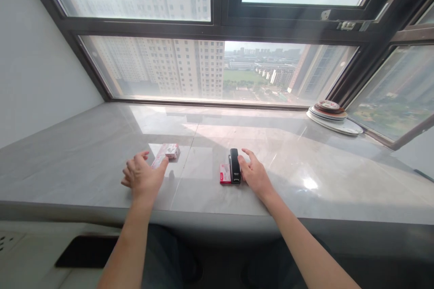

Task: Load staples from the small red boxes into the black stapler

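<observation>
A black stapler lies on the grey marble sill, with a small red box right beside it on its left. My right hand rests just right of the stapler, fingers spread, thumb touching its side. A small red and white box lies further left. My left hand is next to that box, fingers loosely curled, thumb reaching toward the box's near end. Neither hand holds anything.
A stack of plates stands at the back right corner of the sill. A dark-framed window runs along the far edge. A white wall closes the left side. The sill's front edge is near my body.
</observation>
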